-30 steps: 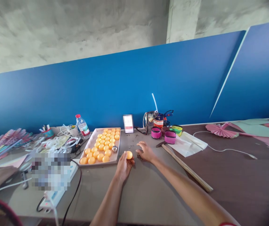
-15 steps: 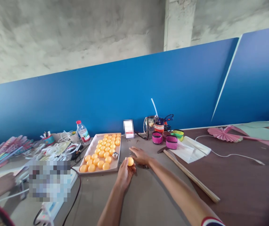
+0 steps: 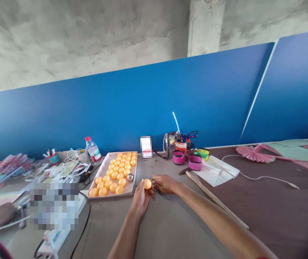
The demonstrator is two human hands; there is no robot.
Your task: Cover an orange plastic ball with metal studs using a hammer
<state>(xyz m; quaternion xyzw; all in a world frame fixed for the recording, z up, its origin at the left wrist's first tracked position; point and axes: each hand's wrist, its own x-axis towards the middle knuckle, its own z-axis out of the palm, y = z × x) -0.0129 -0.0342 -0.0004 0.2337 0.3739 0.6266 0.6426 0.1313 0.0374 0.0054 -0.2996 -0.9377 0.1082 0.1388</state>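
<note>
An orange ping-pong ball (image 3: 147, 184) is pinched between the thumb and fingers of my left hand (image 3: 142, 198), above the grey table. Right beside it, my right hand (image 3: 166, 184) has its fingers bent and closed around something small and dark that I cannot make out. To the left of my hands lies a shallow pale tray (image 3: 105, 168) with several orange ping-pong balls (image 3: 114, 175) in rows. A shiny silver ball (image 3: 130, 177) sits at the tray's right side.
Right of my hands lie a long wooden handle (image 3: 215, 199), pink cuffs (image 3: 195, 163) and white paper (image 3: 225, 171). Behind stands a blue partition (image 3: 132, 108). A water bottle (image 3: 93, 150), cables and a white power strip (image 3: 59, 235) are to the left, near another person's hand (image 3: 0, 217).
My right hand, stretched flat on the table before, has drawn its fingers in and closed near the ball. My left hand still holds the ball, almost in the same place.
</note>
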